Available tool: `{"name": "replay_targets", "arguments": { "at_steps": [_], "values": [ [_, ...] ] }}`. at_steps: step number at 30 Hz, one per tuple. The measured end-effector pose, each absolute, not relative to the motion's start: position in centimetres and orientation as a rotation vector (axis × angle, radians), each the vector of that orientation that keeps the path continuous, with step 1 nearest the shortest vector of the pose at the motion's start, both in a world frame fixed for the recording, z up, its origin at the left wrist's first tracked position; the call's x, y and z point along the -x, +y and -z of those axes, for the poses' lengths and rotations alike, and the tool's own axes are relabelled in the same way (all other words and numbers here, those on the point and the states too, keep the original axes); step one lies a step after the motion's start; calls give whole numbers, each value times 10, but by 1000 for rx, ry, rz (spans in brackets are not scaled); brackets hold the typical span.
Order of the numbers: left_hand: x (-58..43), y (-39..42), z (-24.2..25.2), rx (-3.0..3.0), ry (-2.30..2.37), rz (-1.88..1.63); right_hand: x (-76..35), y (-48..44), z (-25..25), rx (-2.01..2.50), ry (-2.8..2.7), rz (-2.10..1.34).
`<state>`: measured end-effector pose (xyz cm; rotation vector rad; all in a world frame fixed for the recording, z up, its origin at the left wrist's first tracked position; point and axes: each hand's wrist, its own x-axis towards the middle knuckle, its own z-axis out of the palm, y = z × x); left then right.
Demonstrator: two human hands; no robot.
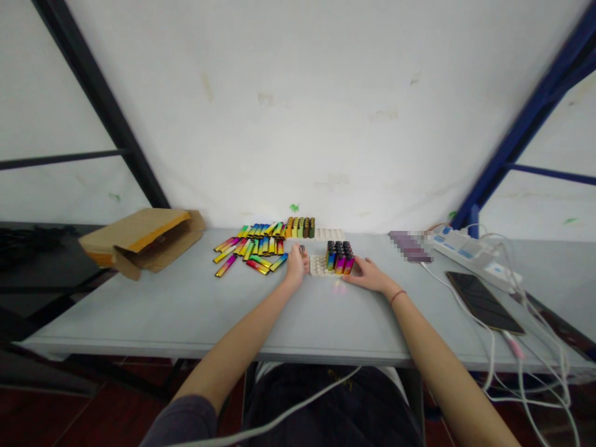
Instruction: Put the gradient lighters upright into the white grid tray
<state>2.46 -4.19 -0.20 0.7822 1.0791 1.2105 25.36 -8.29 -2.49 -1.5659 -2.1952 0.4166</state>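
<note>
My left hand is closed in a fist-like grip at the left end of a white tray with cells. A small dark-topped piece, apparently one of the lighters, shows at its fingertips; most of it is hidden. Several shiny rainbow-coloured lighters with dark tops stand upright in the tray's right part. Around that right end, my right hand holds the tray, thumb at the front and fingers at the side. To the left, many loose lighters lie flat in a scattered pile.
Behind the hands stands a second white tray, with gold-green lighters upright on its left. An open brown paper bag lies far left. On the right are a tablet-like phone, another phone, a power strip and tangled white cables.
</note>
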Motion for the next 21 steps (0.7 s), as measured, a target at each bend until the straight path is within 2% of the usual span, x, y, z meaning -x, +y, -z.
{"name": "replay_targets", "arguments": {
  "at_steps": [9,17,21],
  "values": [
    [-25,-41,10,-910,1014,-1214,-255,-81,29,1543,-2176,-417],
    [-20,-52,5,-1981,888,-1452,-248,-83,25,1537,-2103,-301],
    [-22,-56,5,-2154,769,-1269,-248,-82,24,1530,-2093,-293]
  ]
}}
